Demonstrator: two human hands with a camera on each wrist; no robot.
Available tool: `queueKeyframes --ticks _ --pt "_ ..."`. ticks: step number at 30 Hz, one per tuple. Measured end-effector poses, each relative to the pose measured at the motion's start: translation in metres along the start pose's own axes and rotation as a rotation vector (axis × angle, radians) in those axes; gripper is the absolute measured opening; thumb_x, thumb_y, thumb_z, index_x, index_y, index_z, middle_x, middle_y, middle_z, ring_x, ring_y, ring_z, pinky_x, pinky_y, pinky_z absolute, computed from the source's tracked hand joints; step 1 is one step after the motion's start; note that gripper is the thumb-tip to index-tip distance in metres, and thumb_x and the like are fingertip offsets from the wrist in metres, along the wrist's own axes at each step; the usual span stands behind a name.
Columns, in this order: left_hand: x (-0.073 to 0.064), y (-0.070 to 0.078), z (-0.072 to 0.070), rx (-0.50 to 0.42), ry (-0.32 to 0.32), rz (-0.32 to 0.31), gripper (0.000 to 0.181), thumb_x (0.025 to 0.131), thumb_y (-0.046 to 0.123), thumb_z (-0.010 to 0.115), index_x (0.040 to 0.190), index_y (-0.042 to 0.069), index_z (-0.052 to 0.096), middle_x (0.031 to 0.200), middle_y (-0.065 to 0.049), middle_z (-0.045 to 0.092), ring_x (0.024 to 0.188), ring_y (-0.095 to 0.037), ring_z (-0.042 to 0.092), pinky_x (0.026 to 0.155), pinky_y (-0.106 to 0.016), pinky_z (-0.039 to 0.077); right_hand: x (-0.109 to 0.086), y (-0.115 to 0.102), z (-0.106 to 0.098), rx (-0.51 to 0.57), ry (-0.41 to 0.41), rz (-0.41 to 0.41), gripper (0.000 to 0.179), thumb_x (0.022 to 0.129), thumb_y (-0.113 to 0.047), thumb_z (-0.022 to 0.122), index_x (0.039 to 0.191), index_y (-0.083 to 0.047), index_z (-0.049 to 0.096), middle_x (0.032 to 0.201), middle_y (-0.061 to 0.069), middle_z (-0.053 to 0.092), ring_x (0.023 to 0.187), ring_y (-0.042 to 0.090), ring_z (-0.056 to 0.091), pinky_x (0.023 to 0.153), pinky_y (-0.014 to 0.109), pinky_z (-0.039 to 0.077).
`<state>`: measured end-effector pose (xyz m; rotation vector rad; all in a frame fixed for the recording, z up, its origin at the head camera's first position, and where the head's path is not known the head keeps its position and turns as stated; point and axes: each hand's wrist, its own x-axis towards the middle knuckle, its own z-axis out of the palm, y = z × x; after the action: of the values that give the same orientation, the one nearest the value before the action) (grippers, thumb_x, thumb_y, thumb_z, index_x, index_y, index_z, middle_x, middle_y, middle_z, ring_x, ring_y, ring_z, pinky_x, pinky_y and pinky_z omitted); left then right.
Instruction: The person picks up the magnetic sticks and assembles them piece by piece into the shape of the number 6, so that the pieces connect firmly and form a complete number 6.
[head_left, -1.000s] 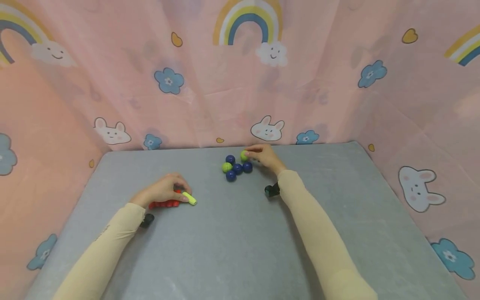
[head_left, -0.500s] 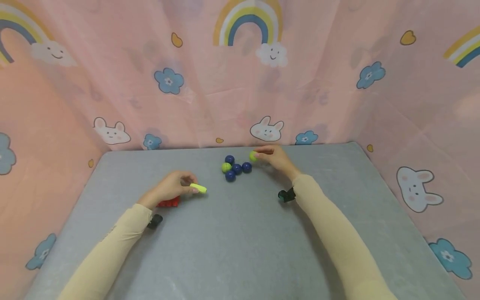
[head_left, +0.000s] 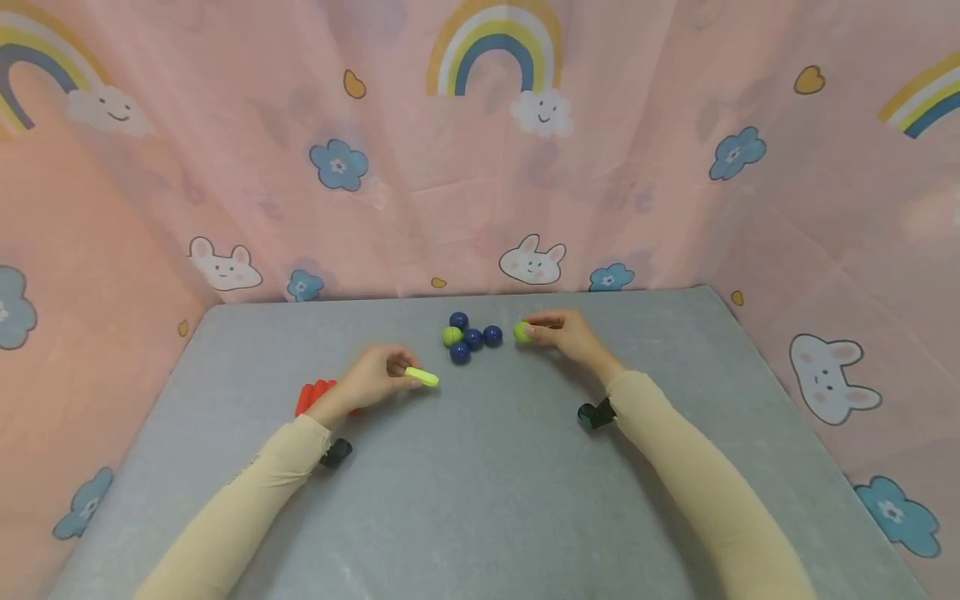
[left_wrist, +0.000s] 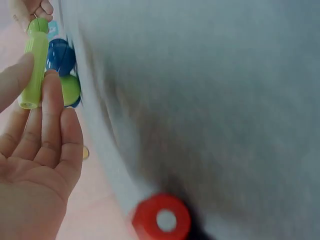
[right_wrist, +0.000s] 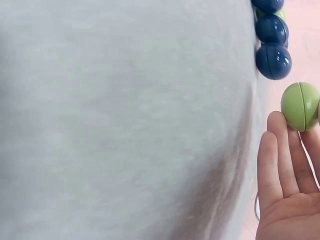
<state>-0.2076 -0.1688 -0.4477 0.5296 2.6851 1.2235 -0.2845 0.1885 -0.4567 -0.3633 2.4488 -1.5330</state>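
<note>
My left hand (head_left: 375,379) pinches a yellow-green ribbed rod (head_left: 422,377) between thumb and fingers, held above the table with one end pointing right. In the left wrist view the same rod (left_wrist: 33,82) shows a small round recess in its near end. Farther right, my right hand (head_left: 572,340) holds a green ball (head_left: 521,332) by the fingertips; a seam runs round that ball (right_wrist: 299,106) in the right wrist view. The rod and the held ball are apart in the head view. Red rods (head_left: 304,400) lie beneath my left forearm, partly hidden by it.
Between the hands, toward the back, several dark blue balls (head_left: 460,353) and another green ball (head_left: 452,337) sit clustered on the grey table (head_left: 480,483). A pink printed curtain (head_left: 420,208) borders the table's back and sides. A black camera hangs at each wrist.
My left hand has lifted the yellow-green rod off the red rods and carried it right. My right hand has drawn the green ball away from the cluster, rightward and then slightly nearer.
</note>
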Motion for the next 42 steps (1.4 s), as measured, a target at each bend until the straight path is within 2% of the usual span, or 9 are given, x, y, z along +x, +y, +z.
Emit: queueKeyframes --ticks 5,10,15,18,25,27,31,36,42 --pt "0.003 0.005 0.01 -0.045 -0.01 0.002 0.02 0.085 0.011 0.077 0.103 0.008 0.07 0.104 -0.01 0.071 0.095 -0.02 0.067 0.085 -0.035 0.056 -0.011 0.003 -0.001 -0.001 0.002 0.004 0.038 0.095 -0.025 0.067 0.127 -0.003 0.065 0.129 0.018 0.066 0.097 0.014 0.07 0.087 0.03 0.058" --pt "0.007 0.01 0.02 -0.093 0.009 -0.02 0.021 0.084 0.009 0.078 0.103 0.005 0.07 0.105 -0.012 0.071 0.093 -0.019 0.069 0.083 -0.032 0.057 -0.022 0.005 -0.003 -0.02 -0.001 0.016 0.038 0.095 -0.025 0.068 0.127 -0.004 0.066 0.131 0.017 0.065 0.097 0.015 0.071 0.087 0.028 0.058" --pt "0.009 0.015 0.03 -0.224 0.032 -0.059 0.025 0.084 0.009 0.077 0.106 -0.001 0.069 0.103 -0.019 0.072 0.084 -0.015 0.07 0.072 -0.03 0.059 -0.032 0.005 -0.002 -0.028 -0.01 0.04 0.04 0.093 -0.028 0.07 0.127 -0.007 0.066 0.133 0.015 0.064 0.098 0.017 0.071 0.088 0.028 0.057" --pt "0.011 0.018 0.036 -0.273 0.04 -0.088 0.026 0.084 0.01 0.078 0.106 -0.001 0.07 0.101 -0.018 0.072 0.08 -0.013 0.069 0.067 -0.028 0.057 -0.038 0.004 -0.001 -0.033 -0.015 0.033 0.04 0.093 -0.028 0.07 0.127 -0.007 0.066 0.132 0.015 0.064 0.099 0.016 0.071 0.087 0.027 0.057" --pt "0.015 0.023 0.05 -0.271 0.023 -0.14 0.024 0.082 0.011 0.079 0.104 0.003 0.071 0.101 -0.013 0.072 0.082 -0.01 0.067 0.069 -0.022 0.054 -0.046 0.006 0.005 -0.046 -0.011 0.038 0.038 0.091 -0.028 0.072 0.124 -0.009 0.068 0.127 0.014 0.067 0.098 0.01 0.067 0.084 0.021 0.053" --pt "0.016 0.025 0.054 -0.275 0.013 -0.141 0.024 0.082 0.01 0.079 0.104 0.002 0.071 0.101 -0.013 0.072 0.082 -0.009 0.066 0.07 -0.021 0.053 -0.048 0.007 0.008 -0.047 -0.017 0.034 0.039 0.091 -0.028 0.072 0.124 -0.009 0.068 0.126 0.014 0.068 0.1 0.011 0.066 0.084 0.02 0.052" --pt "0.019 0.028 0.061 -0.283 0.002 -0.138 0.023 0.081 0.009 0.08 0.101 0.001 0.071 0.1 -0.014 0.072 0.081 -0.009 0.065 0.07 -0.021 0.053 -0.052 0.005 0.013 -0.027 -0.038 0.046 0.038 0.091 -0.025 0.072 0.124 -0.008 0.067 0.123 0.015 0.07 0.105 0.016 0.067 0.088 0.027 0.055" --pt "0.024 0.031 0.068 -0.29 -0.012 -0.129 0.021 0.081 0.01 0.08 0.098 0.003 0.071 0.098 -0.011 0.072 0.08 -0.007 0.065 0.07 -0.02 0.052 -0.055 0.005 0.02 0.004 -0.061 0.046 0.038 0.091 -0.021 0.072 0.124 -0.004 0.066 0.119 0.019 0.07 0.098 0.011 0.069 0.084 0.025 0.056" --pt "0.026 0.035 0.072 -0.295 -0.028 -0.122 0.021 0.081 0.011 0.08 0.099 0.004 0.072 0.096 -0.011 0.074 0.078 -0.007 0.065 0.068 -0.019 0.052 -0.056 0.004 0.024 -0.016 -0.067 0.035 0.042 0.088 -0.023 0.075 0.124 -0.003 0.067 0.119 0.02 0.07 0.091 0.008 0.069 0.079 0.026 0.058"
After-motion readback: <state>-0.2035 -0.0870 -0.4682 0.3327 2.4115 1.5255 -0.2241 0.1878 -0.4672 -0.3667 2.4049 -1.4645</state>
